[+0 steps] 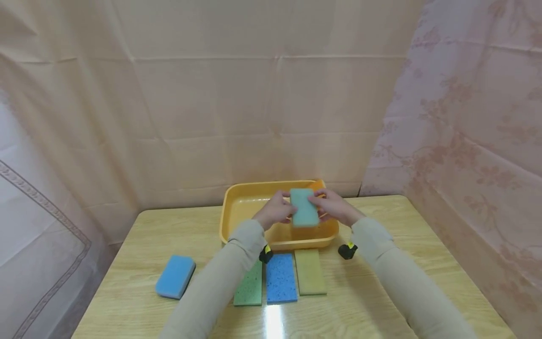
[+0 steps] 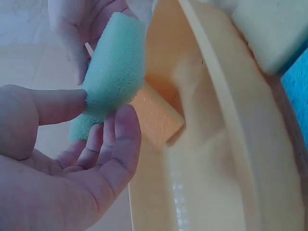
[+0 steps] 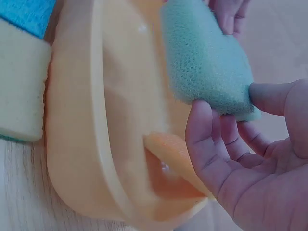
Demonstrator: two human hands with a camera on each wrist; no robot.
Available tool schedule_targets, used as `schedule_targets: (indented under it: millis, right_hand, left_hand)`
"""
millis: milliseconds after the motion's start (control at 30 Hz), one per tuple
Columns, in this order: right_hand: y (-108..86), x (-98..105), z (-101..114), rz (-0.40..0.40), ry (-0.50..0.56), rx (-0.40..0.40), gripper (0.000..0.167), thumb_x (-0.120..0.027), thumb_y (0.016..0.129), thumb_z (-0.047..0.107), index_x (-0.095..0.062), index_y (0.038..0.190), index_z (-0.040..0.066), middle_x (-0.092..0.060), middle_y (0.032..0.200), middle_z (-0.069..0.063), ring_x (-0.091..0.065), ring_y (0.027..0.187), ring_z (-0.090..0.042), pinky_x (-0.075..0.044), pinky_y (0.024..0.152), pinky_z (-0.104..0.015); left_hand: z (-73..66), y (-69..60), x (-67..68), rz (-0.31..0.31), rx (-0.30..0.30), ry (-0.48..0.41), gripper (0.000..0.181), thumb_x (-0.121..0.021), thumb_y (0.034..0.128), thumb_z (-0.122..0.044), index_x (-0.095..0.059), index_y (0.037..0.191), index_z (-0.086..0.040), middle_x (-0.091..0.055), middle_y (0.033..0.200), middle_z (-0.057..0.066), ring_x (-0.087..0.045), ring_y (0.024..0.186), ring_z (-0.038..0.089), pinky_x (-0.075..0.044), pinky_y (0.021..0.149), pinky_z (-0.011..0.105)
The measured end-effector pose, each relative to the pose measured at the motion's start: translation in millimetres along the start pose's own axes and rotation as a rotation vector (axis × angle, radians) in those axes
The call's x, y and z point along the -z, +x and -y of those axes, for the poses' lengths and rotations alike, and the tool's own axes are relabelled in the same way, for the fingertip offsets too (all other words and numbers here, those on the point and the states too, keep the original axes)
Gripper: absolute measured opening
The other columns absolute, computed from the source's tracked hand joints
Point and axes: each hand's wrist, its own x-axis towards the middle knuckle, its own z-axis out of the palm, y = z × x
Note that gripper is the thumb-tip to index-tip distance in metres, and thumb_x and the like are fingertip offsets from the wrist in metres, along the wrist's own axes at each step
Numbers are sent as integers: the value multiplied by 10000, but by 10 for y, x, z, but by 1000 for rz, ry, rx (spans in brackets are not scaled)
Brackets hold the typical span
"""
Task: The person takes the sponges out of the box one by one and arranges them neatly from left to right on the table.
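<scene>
A mint-green sponge (image 1: 305, 208) is held up above the yellow tub (image 1: 279, 245) by both hands. My left hand (image 1: 274, 210) pinches its left edge, thumb on the near face and fingers behind. On the opposite edge, my right hand (image 1: 338, 208) grips it the same way. In the left wrist view the sponge (image 2: 113, 72) looks slightly bent between the hands. Inside the tub, an orange sponge (image 3: 175, 156) leans at the right end, below the green one; the head view shows only its top corner.
In front of the tub lie a green sponge (image 1: 249, 285), a speckled blue sponge (image 1: 281, 278) and a yellow sponge (image 1: 311, 273) in a row. A thicker light-blue sponge (image 1: 174, 276) sits at the left of the wooden table (image 1: 139, 263). Cloth (image 1: 262, 94) hangs behind.
</scene>
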Motion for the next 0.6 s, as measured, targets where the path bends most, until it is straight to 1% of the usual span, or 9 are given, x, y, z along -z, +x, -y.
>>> schedule_targets:
  millis: [67, 133, 233, 400, 500, 600]
  right_hand:
    - [-43, 34, -31, -2, 13, 2, 635, -543, 1052, 417, -317, 1458, -17, -548, 1271, -236, -648, 958, -318, -586, 836, -455]
    - [-93, 58, -52, -9, 21, 7, 636, -549, 1047, 429, -320, 1451, -6, -546, 1282, -229, -644, 975, -323, -589, 814, -423]
    - [-178, 80, -80, -19, 26, 18, 604, -545, 1051, 425, -333, 1425, 0, -517, 1303, -232, -643, 983, -329, -589, 809, -422]
    - [-330, 108, -119, -58, -7, 30, 583, -550, 1047, 428, -361, 1402, 6, -509, 1287, -243, -645, 958, -315, -595, 784, -414]
    - [-410, 135, -141, -85, -18, 25, 579, -557, 1043, 434, -376, 1401, 17, -530, 1254, -233, -647, 946, -306, -596, 757, -401]
    - [-491, 172, -173, -85, -31, 32, 606, -554, 1046, 429, -355, 1418, -7, -540, 1235, -241, -653, 936, -303, -596, 739, -399]
  left_hand:
    - [-4, -31, -40, 4, -12, -20, 513, -616, 999, -81, -351, 1431, 4, -600, 1170, 215, -658, 978, 314, -536, 927, 565]
    - [-4, -62, -76, 14, -30, -42, 506, -618, 1003, -87, -355, 1428, -8, -595, 1157, 208, -661, 984, 315, -538, 926, 562]
    - [1, -107, -132, 30, -54, -65, 501, -620, 1009, -99, -360, 1429, -19, -586, 1145, 193, -663, 957, 309, -547, 915, 552]
    - [30, -151, -247, 38, -92, -85, 488, -632, 1006, -98, -381, 1419, -28, -560, 1121, 174, -651, 904, 290, -583, 852, 508]
    - [47, -169, -325, 41, -103, -111, 482, -639, 1001, -88, -390, 1410, -30, -544, 1118, 168, -641, 892, 287, -579, 856, 523]
    - [67, -192, -403, 46, -112, -126, 466, -641, 1002, -91, -398, 1396, -37, -538, 1116, 156, -641, 876, 278, -573, 864, 536]
